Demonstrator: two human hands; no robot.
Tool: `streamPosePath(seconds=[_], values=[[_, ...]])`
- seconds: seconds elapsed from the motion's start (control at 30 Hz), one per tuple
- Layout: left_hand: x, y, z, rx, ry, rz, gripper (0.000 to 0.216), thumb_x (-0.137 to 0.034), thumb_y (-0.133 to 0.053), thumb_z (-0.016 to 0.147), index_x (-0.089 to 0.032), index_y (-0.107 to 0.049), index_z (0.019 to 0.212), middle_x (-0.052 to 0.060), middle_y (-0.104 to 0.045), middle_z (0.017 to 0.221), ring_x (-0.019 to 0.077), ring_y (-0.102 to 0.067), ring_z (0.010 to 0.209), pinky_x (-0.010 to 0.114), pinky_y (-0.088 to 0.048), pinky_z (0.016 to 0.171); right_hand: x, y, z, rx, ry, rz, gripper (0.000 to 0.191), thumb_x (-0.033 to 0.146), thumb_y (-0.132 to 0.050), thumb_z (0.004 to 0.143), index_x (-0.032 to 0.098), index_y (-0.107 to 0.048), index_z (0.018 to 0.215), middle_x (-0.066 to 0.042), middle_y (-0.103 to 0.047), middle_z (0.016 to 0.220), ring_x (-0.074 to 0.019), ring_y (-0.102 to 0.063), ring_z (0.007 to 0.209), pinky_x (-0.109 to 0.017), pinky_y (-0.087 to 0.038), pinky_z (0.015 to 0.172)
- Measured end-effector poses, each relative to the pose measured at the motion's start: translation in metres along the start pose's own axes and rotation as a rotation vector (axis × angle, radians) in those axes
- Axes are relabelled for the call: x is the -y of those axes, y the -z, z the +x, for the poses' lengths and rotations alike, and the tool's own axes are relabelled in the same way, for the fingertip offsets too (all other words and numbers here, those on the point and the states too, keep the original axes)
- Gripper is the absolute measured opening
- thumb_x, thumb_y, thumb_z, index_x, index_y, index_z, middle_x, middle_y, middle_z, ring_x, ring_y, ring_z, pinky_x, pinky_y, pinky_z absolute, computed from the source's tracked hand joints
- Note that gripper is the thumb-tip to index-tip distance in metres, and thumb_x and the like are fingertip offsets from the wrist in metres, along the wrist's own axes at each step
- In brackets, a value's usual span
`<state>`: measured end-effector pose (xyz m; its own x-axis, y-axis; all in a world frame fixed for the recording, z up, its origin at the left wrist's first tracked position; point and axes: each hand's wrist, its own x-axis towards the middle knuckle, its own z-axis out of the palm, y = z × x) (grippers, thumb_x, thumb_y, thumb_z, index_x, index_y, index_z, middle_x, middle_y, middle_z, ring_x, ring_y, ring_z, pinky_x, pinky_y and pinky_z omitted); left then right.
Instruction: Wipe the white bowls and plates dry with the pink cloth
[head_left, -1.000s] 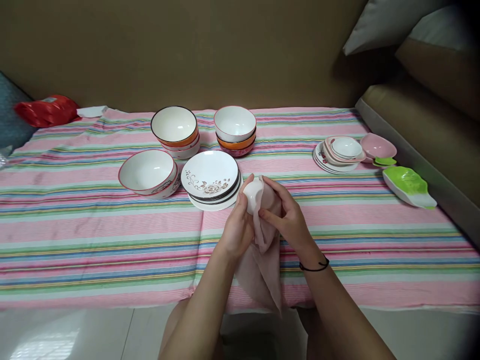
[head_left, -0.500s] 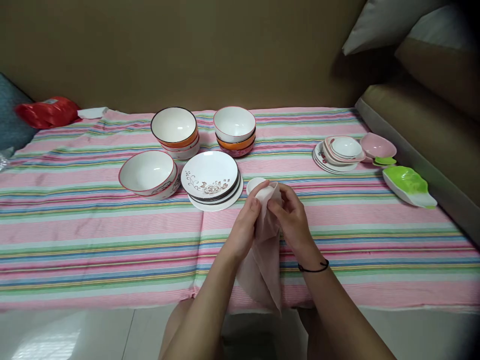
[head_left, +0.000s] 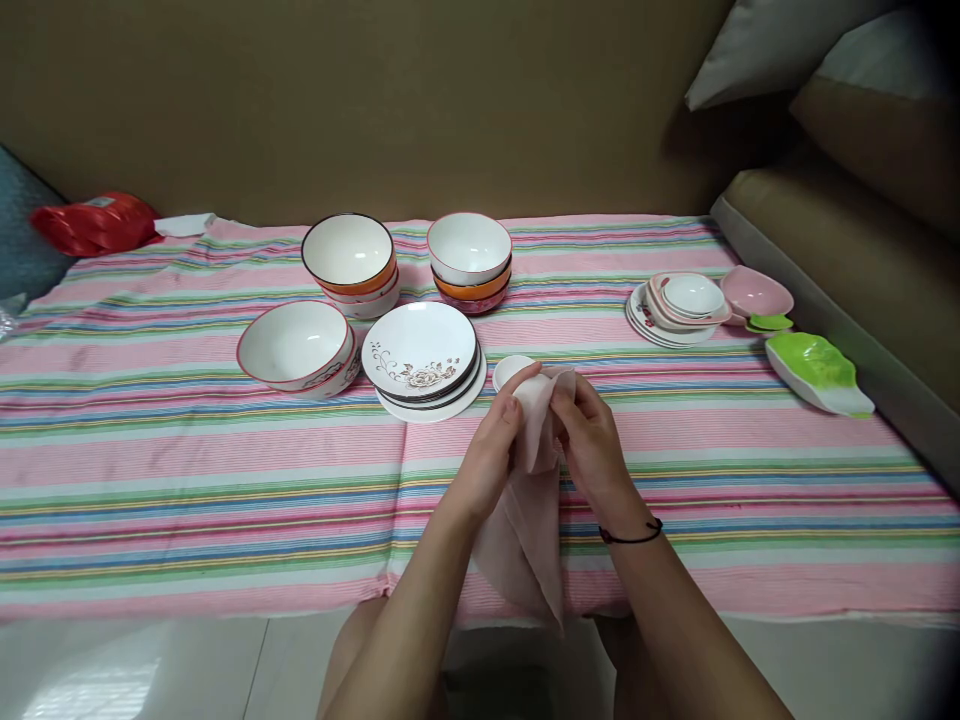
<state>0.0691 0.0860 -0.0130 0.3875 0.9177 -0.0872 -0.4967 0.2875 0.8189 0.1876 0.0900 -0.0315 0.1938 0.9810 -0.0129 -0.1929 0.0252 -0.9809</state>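
A thin pale pink cloth (head_left: 525, 540) is gathered between my two hands and hangs down over the near edge of the bed-like surface. My left hand (head_left: 489, 450) is closed around its upper part, with a small white rounded piece (head_left: 529, 394) partly showing there; its kind is hidden by the cloth and fingers. Pinched in the fingers of my right hand (head_left: 596, 450) is a fold of the same cloth. Just behind my left fingertips lies a small white dish (head_left: 510, 371). To the left of it is a stack of plates (head_left: 420, 345), the top one with a brown flower pattern.
Bowls stand in stacks behind and left: a black-rimmed bowl (head_left: 348, 250), a red-rimmed bowl (head_left: 469, 248) and a wide bowl (head_left: 294, 345). On the right are small stacked dishes (head_left: 691, 296), a pink bowl (head_left: 754, 292) and a green leaf-shaped dish (head_left: 816, 370). Striped fabric (head_left: 187, 460) covers the surface.
My right hand has moved slightly to the right, drawing a cloth fold up and over the white piece. My left hand has stayed nearly in place.
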Motion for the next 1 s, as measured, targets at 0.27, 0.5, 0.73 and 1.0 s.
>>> streamPosePath(seconds=[0.27,0.5,0.73,1.0], values=[[0.002,0.001,0.001,-0.041,0.023,-0.034,0.042,-0.042,-0.047,0.092,-0.029,-0.051,0.131,0.002,-0.052,0.135,0.0245,-0.046,0.124,0.036,-0.034,0.106,-0.001,0.001,0.0,0.067,0.052,-0.004,0.039,0.036,-0.074,0.071,0.026,-0.06,0.105,-0.001,-0.061,0.103,-0.0189,-0.057,0.095,-0.031,-0.047,0.082],[0.001,0.004,0.002,-0.092,0.029,-0.153,0.042,-0.041,-0.047,0.092,-0.027,-0.05,0.132,0.005,-0.055,0.131,0.0237,-0.048,0.123,0.038,-0.033,0.106,0.001,0.002,-0.002,0.143,0.065,-0.144,0.058,0.032,-0.077,0.066,0.025,-0.053,0.118,-0.004,-0.059,0.116,-0.0244,-0.055,0.108,-0.038,-0.047,0.092],[-0.008,0.004,0.003,-0.101,0.107,-0.343,0.043,-0.036,-0.046,0.093,-0.025,-0.045,0.135,0.007,-0.059,0.124,0.022,-0.055,0.114,0.035,-0.042,0.099,0.006,0.007,-0.001,0.261,0.109,-0.178,0.064,0.025,-0.073,0.069,0.026,-0.05,0.129,-0.004,-0.053,0.132,-0.025,-0.049,0.121,-0.039,-0.041,0.102],[-0.009,0.009,0.009,-0.06,0.131,-0.369,0.043,-0.039,-0.036,0.096,-0.024,-0.043,0.136,0.008,-0.062,0.119,0.0219,-0.061,0.101,0.035,-0.051,0.085,0.01,0.011,-0.001,0.282,0.07,-0.096,0.06,0.027,-0.073,0.071,0.027,-0.054,0.127,-0.004,-0.055,0.131,-0.0255,-0.05,0.12,-0.041,-0.044,0.101]])
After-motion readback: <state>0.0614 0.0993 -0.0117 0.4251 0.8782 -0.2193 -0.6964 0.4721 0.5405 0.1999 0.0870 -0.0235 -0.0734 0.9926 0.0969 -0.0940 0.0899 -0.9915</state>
